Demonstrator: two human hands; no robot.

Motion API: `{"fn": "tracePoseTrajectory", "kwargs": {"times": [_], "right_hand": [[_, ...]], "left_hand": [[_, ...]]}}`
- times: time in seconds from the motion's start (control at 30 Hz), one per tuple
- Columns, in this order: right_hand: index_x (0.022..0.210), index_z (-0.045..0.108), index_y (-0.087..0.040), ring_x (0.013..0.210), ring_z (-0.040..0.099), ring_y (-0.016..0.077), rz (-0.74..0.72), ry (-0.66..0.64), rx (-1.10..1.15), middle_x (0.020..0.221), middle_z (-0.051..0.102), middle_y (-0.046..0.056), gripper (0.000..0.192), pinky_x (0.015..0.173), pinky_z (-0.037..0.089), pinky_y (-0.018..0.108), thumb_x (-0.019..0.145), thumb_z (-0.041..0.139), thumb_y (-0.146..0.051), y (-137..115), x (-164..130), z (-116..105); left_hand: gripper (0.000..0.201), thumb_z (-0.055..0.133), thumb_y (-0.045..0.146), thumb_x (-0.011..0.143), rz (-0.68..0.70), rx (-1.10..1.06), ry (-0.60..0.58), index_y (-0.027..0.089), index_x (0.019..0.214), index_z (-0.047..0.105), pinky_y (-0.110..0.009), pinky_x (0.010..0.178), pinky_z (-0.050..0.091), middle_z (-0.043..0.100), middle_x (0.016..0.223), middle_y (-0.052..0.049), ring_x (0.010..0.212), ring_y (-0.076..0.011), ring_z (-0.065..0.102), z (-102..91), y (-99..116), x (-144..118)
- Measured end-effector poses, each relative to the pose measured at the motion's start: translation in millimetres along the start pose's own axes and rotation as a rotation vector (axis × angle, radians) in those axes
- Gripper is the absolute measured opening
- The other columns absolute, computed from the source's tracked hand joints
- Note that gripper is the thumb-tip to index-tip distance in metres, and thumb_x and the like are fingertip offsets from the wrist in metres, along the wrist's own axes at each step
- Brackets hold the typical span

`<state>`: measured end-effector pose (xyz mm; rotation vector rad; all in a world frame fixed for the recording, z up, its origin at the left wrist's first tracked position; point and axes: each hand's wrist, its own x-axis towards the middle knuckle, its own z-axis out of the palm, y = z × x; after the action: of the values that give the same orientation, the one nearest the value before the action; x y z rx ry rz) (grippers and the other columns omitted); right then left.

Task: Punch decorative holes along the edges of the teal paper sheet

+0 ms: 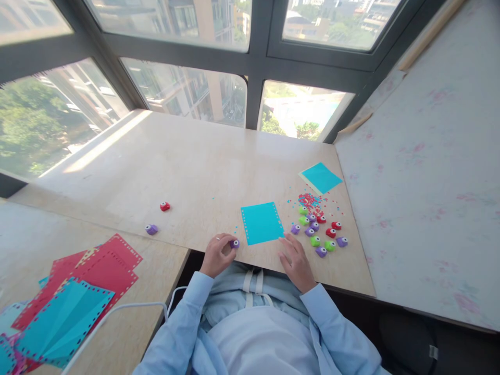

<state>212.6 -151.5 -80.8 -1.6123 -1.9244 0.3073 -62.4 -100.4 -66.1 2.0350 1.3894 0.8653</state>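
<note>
A square sheet of blue paper (262, 224) lies flat before me, with small holes punched along its left and right edges. My left hand (219, 254) is closed, thumb and fingers round a small purple craft punch (234, 244), just left of the sheet's lower left corner. At the lower right corner my right hand (296, 260) rests with fingers apart, the fingertips at or on the paper's edge; whether they press on it I cannot tell. A few blue punched bits lie near the left hand.
Several purple, green and red punches (315, 241) cluster at right, below a heap of confetti (310, 201). Behind them lie more blue sheets (322, 177). A red punch (164, 206) and a purple punch (151, 229) stand left. Punched red sheets (113, 260) and a white cable (128, 304) are lower left.
</note>
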Motion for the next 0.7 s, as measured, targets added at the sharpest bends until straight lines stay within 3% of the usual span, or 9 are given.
{"fn": "tracePoseTrajectory", "kwargs": {"times": [0.17, 0.4, 0.57, 0.7], "right_hand": [[0.131, 0.052, -0.018, 0.131, 0.041, 0.0289, 0.076, -0.027, -0.012, 0.141, 0.046, 0.014, 0.045, 0.108, 0.037, 0.049, 0.086, 0.049, -0.024, -15, 15, 6], [0.131, 0.051, -0.016, 0.132, 0.039, 0.033, 0.231, 0.033, 0.07, 0.14, 0.045, 0.016, 0.053, 0.107, 0.038, 0.052, 0.08, 0.057, -0.028, -14, 18, 34], [0.122, 0.056, -0.016, 0.128, 0.045, 0.0308, 0.377, 0.09, 0.321, 0.135, 0.05, 0.017, 0.047, 0.1, 0.045, 0.048, 0.079, 0.058, -0.034, -14, 21, 27], [0.116, 0.057, -0.017, 0.105, 0.061, 0.0264, 0.627, 0.125, 0.653, 0.116, 0.063, 0.014, 0.048, 0.081, 0.055, 0.038, 0.074, 0.065, -0.037, -19, 30, 16]], "left_hand": [[0.024, 0.059, 0.016, 0.074, 0.032, 0.135, 0.067, 0.024, 0.096, 0.064, -0.038, 0.087, 0.046, 0.07, 0.1, -0.004, 0.091, -0.0216, 0.063, 12.2, -4, 2], [0.018, 0.059, 0.029, 0.083, 0.031, 0.206, 0.044, 0.026, 0.1, 0.066, -0.04, 0.085, 0.043, 0.071, 0.104, -0.004, 0.091, -0.023, 0.062, 17.1, 0, 3], [0.022, 0.061, 0.031, 0.083, 0.035, 0.247, 0.021, 0.028, 0.104, 0.067, -0.041, 0.082, 0.041, 0.071, 0.107, -0.004, 0.09, -0.0242, 0.06, 23.0, 3, 8], [0.024, 0.06, 0.033, 0.084, 0.038, 0.254, 0.015, 0.028, 0.106, 0.067, -0.04, 0.08, 0.042, 0.071, 0.108, -0.004, 0.09, -0.0244, 0.059, 23.9, 2, 8]]}}
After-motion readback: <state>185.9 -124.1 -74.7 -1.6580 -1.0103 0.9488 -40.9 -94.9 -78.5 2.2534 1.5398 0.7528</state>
